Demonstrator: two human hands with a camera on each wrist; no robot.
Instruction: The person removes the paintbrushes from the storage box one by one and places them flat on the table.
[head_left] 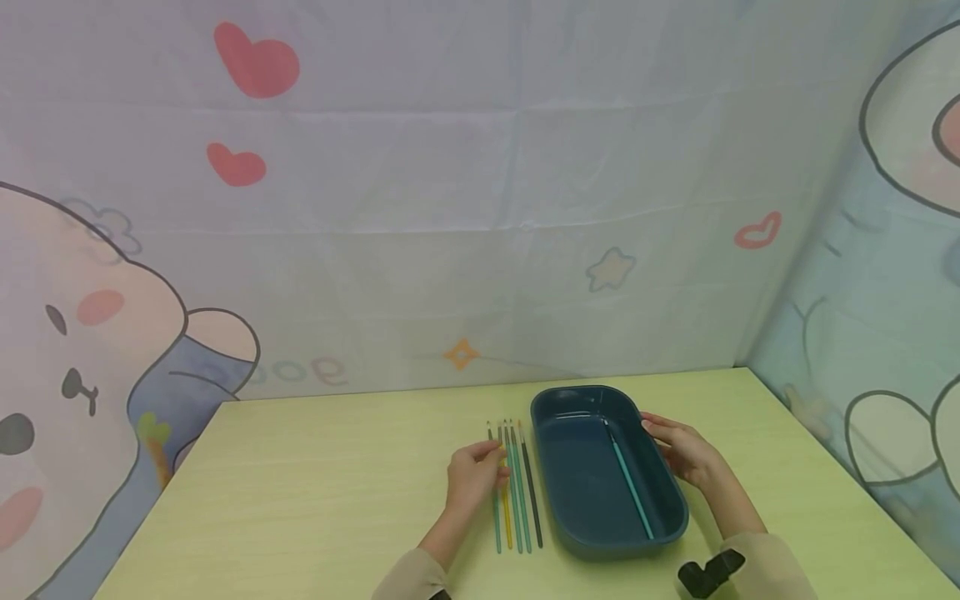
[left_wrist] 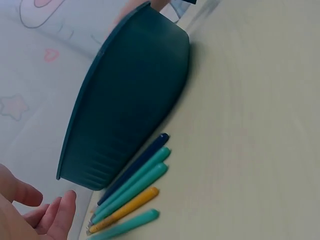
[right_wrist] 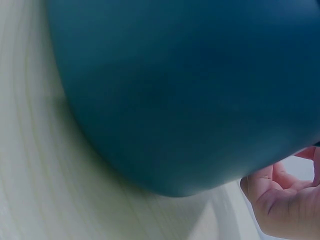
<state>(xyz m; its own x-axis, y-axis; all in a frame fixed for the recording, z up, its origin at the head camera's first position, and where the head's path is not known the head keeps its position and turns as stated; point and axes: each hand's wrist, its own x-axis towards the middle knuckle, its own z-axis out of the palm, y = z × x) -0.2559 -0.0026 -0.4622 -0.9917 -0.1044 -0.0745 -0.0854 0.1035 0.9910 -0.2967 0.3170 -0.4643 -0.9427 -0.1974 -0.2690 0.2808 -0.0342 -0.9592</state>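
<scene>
In the head view my left hand [head_left: 472,477] hovers over a row of slim paintbrushes with teal, yellow and dark handles. The left wrist view shows its thumb and fingers apart with nothing between them, beside the far ends of the brushes. A teal brush [left_wrist: 145,179], a yellow brush [left_wrist: 135,204] and a dark brush [left_wrist: 140,162] lie in that row. My right hand [head_left: 686,450] grips the right rim of a deep blue tray [head_left: 600,533], its fingers at the far right side. Inside the tray a single teal brush [head_left: 632,483] lies slantwise.
The pale wooden table [head_left: 300,500] ends at a hanging cloth [head_left: 420,275] printed with hearts and cartoon figures. More of this cloth stands along the right side. The tray is just right of the brush row.
</scene>
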